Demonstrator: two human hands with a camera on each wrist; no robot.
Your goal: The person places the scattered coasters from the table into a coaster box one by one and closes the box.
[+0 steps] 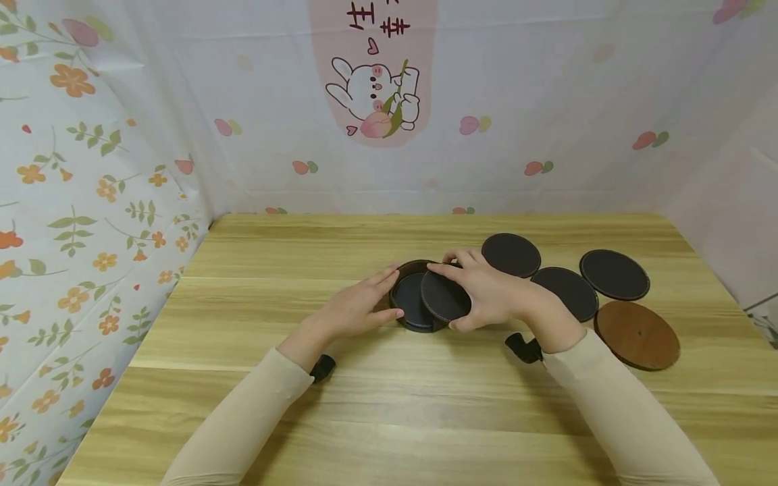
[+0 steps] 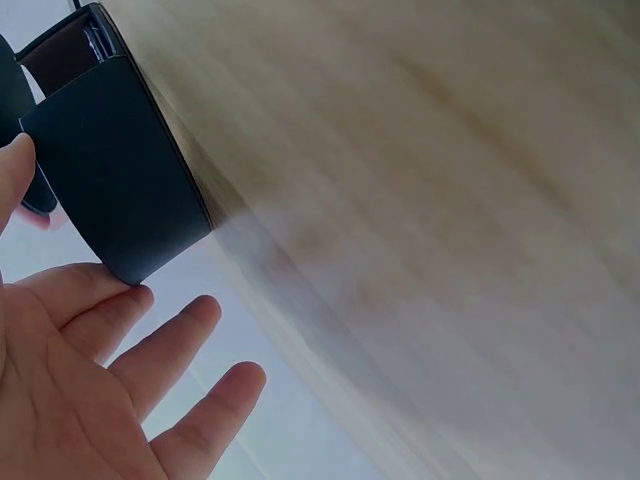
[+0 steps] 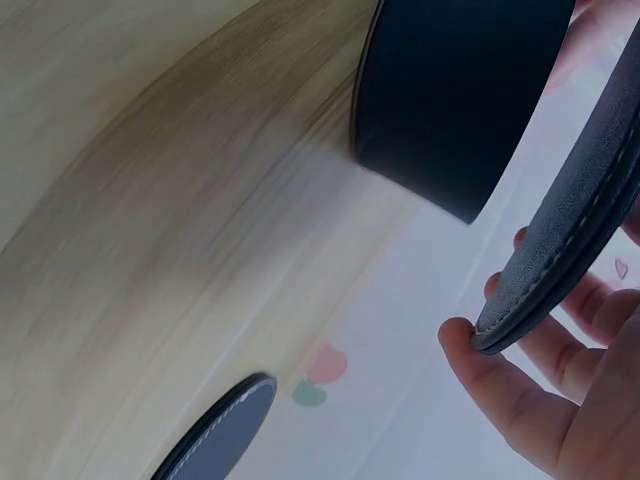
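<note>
A round black coaster holder point(image 1: 419, 327) with a raised wall and a gap in its side stands mid-table. In the head view a dark round surface point(image 1: 408, 297) shows inside it. My left hand point(image 1: 355, 307) steadies the holder from the left, thumb at the near side and fingertips at the far rim; in the left wrist view its outer fingers point(image 2: 165, 355) spread away from the wall. My right hand point(image 1: 489, 290) grips a black stitched coaster point(image 1: 446, 293) by its edge, tilted over the holder's right part. The right wrist view shows this coaster point(image 3: 570, 230) edge-on between thumb and fingers.
Right of the holder lie three more black coasters, one at the back point(image 1: 510, 254), one nearer point(image 1: 565, 293), one farther right point(image 1: 614, 274). A brown round disc point(image 1: 637, 335) lies in front of them. A patterned cloth point(image 1: 255, 148) hangs behind the wooden table point(image 1: 389, 418).
</note>
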